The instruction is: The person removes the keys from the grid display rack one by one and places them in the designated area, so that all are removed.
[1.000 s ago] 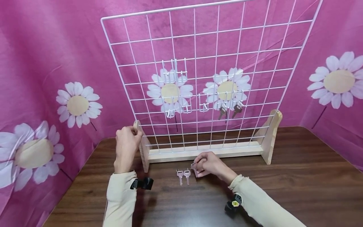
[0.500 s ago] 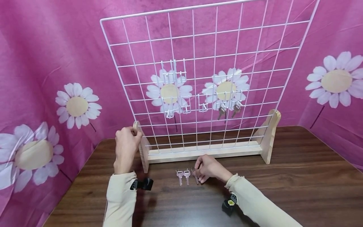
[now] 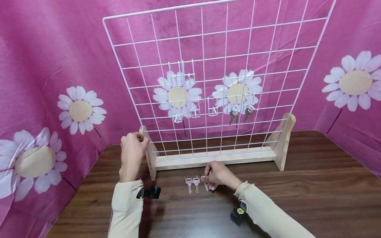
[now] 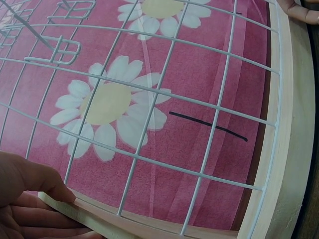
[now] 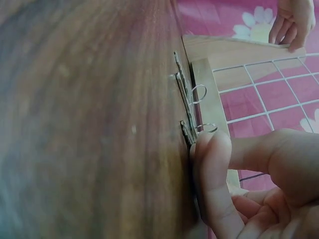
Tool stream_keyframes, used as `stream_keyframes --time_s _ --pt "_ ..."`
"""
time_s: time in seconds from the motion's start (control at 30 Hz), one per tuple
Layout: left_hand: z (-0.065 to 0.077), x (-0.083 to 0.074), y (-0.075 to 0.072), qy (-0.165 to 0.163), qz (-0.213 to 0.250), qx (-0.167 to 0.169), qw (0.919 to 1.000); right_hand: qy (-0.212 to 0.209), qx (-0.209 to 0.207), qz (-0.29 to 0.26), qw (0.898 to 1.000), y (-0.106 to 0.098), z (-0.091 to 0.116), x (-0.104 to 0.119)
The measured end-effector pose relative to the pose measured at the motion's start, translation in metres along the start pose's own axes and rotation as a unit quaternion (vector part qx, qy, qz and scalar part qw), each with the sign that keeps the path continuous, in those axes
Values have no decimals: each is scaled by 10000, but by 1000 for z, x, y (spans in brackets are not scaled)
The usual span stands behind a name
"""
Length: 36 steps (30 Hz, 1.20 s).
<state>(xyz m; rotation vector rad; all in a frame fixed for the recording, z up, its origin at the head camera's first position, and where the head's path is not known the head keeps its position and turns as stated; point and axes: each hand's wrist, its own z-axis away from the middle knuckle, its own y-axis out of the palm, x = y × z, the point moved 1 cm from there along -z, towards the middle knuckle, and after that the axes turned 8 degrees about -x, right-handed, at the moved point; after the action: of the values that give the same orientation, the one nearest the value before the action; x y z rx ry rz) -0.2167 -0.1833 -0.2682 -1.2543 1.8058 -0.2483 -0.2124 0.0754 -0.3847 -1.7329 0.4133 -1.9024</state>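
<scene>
nearby, two keys (image 3: 196, 182); right fingers (image 3: 212, 186) pinch third key (image 3: 206, 186), left fingers (image 4: 52, 183) grip wooden upright (image 3: 150, 162).

five keys (image 3: 189, 185), one wire grid (image 3: 203, 59), two wooden end supports (image 3: 284, 142), five printed daisies (image 3: 80, 110)

At six o'clock, the keys (image 3: 196, 182) are shining like metal and the wooden table (image 3: 193, 224) is gleaming. At twelve, the wire rack (image 3: 203, 59) is looking smooth. At nine, the cloth (image 3: 29, 110) is looking crinkly.
</scene>
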Motion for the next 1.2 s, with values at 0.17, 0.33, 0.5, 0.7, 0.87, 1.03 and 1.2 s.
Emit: stream_keyframes --time_s 0.17,0.33,0.5,0.7,0.87,1.03,1.2 --pt "0 1 1 -20 -44 16 10000 3 45 -115 9999 2 1 1" --pt "-1 0 1 -16 -35 7 10000 -7 43 -99 9999 2 1 1" --pt "0 -1 1 21 -28 -26 10000 8 91 -176 9998 1 2 0" --pt "0 0 -1 -25 -31 43 10000 38 263 13 9996 -8 5 7" --pt "0 0 -1 -27 -2 38 10000 -313 -33 -65 9995 -47 9 28" --pt "1 1 -1 -54 -35 28 10000 -1297 -1246 -49 9837 -100 21 45" --pt "-1 1 0 -27 -25 55 10000 -1645 -2093 -210 9637 -132 31 51"
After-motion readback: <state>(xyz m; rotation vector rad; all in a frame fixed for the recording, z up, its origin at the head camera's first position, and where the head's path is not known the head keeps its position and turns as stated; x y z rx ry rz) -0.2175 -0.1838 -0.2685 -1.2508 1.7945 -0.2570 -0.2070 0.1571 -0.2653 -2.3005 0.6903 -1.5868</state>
